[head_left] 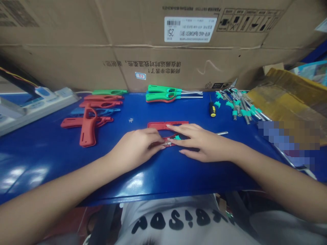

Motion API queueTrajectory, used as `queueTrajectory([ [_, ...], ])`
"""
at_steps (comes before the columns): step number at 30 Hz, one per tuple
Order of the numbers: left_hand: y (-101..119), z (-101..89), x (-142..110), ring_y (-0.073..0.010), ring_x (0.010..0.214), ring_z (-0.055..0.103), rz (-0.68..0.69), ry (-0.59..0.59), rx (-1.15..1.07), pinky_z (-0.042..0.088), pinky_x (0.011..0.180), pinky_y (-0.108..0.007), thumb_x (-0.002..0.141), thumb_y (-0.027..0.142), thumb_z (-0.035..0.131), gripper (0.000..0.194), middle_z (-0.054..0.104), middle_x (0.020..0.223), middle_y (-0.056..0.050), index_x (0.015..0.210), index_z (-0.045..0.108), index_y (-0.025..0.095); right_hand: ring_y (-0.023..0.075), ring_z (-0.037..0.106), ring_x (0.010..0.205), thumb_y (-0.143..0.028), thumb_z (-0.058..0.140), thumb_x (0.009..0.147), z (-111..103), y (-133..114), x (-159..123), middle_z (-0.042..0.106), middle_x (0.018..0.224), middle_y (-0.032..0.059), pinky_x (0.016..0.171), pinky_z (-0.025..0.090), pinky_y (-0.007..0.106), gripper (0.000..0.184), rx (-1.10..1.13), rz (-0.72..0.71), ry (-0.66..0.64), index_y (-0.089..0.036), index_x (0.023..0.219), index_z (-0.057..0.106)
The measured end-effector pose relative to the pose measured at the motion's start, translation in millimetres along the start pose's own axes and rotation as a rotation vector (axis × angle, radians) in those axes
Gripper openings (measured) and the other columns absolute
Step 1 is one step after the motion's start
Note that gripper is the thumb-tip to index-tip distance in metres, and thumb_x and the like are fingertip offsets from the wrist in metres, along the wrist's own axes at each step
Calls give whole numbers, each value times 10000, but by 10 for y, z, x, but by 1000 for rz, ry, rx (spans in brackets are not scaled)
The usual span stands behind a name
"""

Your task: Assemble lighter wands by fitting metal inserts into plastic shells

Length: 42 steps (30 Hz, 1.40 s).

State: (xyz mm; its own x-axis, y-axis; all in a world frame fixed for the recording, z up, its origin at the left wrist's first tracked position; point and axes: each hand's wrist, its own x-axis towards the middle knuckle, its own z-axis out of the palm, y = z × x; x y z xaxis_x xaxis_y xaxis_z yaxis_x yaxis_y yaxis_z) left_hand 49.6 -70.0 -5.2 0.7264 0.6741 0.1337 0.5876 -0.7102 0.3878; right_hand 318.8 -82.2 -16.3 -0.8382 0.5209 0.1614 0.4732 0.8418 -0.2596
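Note:
My left hand (139, 144) is closed, fingers pinched over the left end of a red lighter casing half (173, 136), which it mostly covers. A small whitish part (167, 144) and a green piece (177, 137) lie in that half. My right hand (204, 141) has its fingers spread above the right side; one fingertip rests by the small part, another touches a second red casing half (157, 126) lying just behind. A metal lighter tube (222, 133) sticks out to the right from under my right hand.
Several coloured casing halves (88, 127) lie at left beside a power strip (38, 107). Assembled green lighters (160, 93) lie at the back. A yellow-black screwdriver (212, 109) and a pile of metal tubes with green pieces (238, 105) are at right. Cardboard (89, 51) stands behind the blue table (122, 182).

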Motion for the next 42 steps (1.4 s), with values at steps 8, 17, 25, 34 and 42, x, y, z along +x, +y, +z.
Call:
queueTrajectory([
  [8,11,9,-11,-196,921,703,5,12,41,517,760,-274,984,318,598,193,733,992,-38,1009,758,214,321,352,1496,-267,580,978,-41,-64,-12,274,1658,164,1204,285,587,484,53,48,-57,-220,1459,551],
  [17,13,14,-11,-197,923,702,-5,-2,51,511,752,-280,984,319,606,175,729,997,-22,1008,748,222,316,269,1537,-299,544,1001,-74,-57,-34,292,1650,175,1227,230,591,484,-29,68,-159,-222,1478,531],
  [25,27,22,-23,-204,905,704,-16,-3,64,528,765,-293,981,299,603,182,725,990,-39,1035,751,208,252,477,1400,-282,572,983,-69,-36,5,515,1527,135,1187,312,480,450,-28,46,52,-197,1425,568],
  [34,12,36,-21,-193,881,696,26,16,46,551,761,-302,977,273,608,188,711,971,-35,1066,758,205,209,625,1024,-304,635,964,-89,120,-24,739,1058,49,943,368,378,137,160,179,97,-220,1053,695],
  [42,9,14,-35,-200,887,698,50,16,82,567,787,-318,976,261,601,192,716,940,-35,1064,759,197,191,634,980,-242,612,969,-63,121,11,742,1021,31,941,341,358,89,187,183,115,-219,1023,679],
])
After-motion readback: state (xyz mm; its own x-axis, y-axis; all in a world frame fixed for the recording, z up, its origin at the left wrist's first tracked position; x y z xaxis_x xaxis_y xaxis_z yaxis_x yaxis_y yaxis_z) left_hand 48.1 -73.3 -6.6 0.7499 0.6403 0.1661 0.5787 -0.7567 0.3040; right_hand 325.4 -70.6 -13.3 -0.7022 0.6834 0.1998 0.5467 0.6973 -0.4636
